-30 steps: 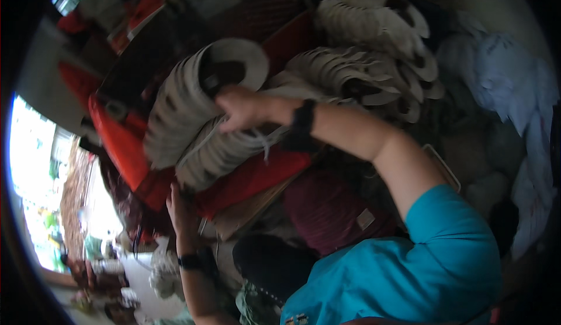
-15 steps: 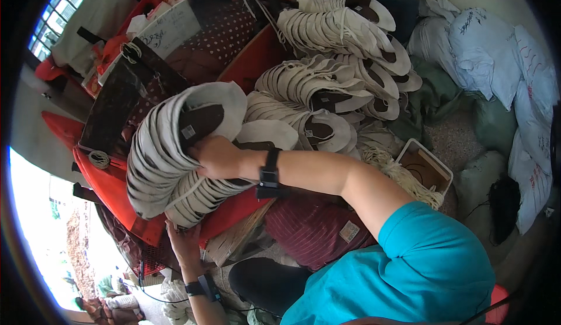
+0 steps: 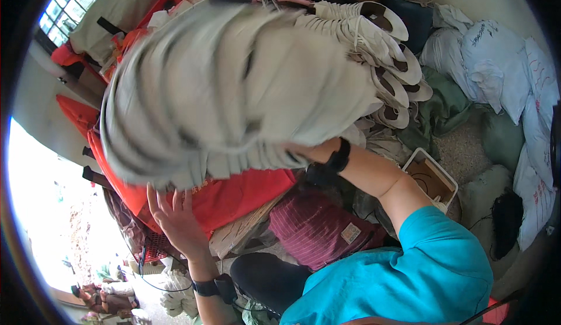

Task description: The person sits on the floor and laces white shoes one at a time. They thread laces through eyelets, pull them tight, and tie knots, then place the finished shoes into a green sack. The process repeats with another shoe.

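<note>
Grey insole bundle (image 3: 234,85), blurred, long axis left-right

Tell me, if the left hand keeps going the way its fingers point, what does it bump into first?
The left hand points up, fingers spread, at the big blurred bundle of pale shoe soles. It would probably meet the bundle's underside first, though the red cloth lies right by it and depth is hard to judge.

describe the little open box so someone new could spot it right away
Start at the person's teal sleeve on the right. Just above it, on the gravelly floor among white sacks, lies a small open box. Its white rim and brown cardboard inside set it apart from the soft bundles around.
</note>
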The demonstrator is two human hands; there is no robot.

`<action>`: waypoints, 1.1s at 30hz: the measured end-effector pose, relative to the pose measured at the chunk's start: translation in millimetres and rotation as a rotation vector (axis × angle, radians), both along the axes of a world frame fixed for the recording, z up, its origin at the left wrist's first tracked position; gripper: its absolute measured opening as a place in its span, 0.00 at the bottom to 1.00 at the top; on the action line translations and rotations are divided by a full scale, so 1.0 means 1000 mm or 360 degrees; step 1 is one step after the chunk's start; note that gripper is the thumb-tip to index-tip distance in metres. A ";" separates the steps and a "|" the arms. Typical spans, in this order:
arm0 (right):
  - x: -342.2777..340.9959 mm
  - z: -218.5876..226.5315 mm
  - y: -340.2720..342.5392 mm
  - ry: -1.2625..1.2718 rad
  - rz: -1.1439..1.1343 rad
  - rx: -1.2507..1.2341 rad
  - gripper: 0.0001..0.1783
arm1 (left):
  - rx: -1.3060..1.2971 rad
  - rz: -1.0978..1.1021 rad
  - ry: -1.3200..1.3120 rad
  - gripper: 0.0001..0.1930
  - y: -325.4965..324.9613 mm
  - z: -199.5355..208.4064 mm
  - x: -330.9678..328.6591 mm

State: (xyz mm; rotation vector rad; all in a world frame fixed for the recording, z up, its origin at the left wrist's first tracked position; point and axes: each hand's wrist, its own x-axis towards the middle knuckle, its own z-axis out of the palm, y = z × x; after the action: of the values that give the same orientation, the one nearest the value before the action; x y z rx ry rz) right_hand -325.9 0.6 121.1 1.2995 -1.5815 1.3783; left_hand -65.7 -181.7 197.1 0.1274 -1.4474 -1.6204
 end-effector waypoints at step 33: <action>0.080 -0.017 0.005 -0.0086 0.0541 0.0793 0.04 | 0.0817 0.0862 -0.0738 0.19 0.059 -0.161 0.395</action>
State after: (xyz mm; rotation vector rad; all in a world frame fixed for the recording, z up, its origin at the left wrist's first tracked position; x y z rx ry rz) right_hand -246.2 5.2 104.3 1.9119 -1.8805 1.2597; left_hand 329.3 -122.7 35.8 1.1501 -1.1378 -1.5100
